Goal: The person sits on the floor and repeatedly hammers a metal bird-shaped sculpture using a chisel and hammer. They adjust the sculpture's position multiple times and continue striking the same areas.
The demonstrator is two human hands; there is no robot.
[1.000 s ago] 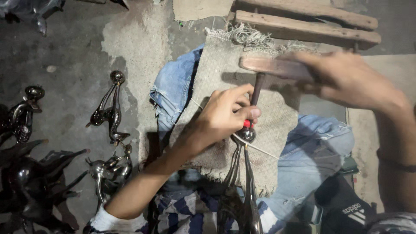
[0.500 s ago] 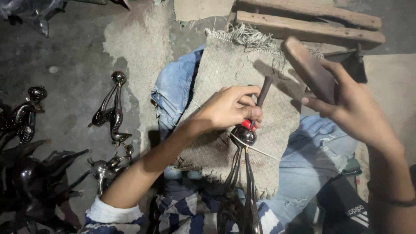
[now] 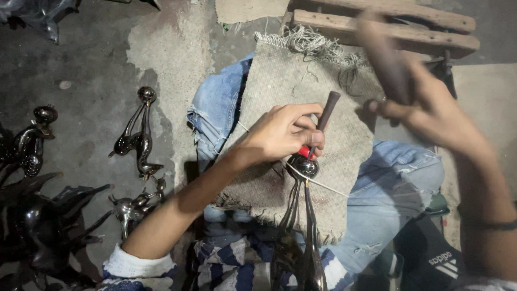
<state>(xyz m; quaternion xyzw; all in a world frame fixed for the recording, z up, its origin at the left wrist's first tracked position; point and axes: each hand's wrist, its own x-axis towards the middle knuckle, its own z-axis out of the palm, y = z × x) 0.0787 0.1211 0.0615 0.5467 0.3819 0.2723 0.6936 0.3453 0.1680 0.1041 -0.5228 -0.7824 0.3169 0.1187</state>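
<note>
Chisel meets figurine on burlap; finished figurines alongside.

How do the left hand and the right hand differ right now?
The left hand rests low on the burlap cloth, pinching a thin dark tool against the shiny dark metal figure; the right hand is raised off the lap, gripping a brown wooden mallet. The left hand looks sharp, the right hand blurred. Both are bare and closed around a tool.

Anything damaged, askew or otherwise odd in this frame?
Mostly wear: the burlap cloth over the lap has a badly frayed top edge, and the jeans are ripped. The right hand and its mallet are motion-blurred.
</note>
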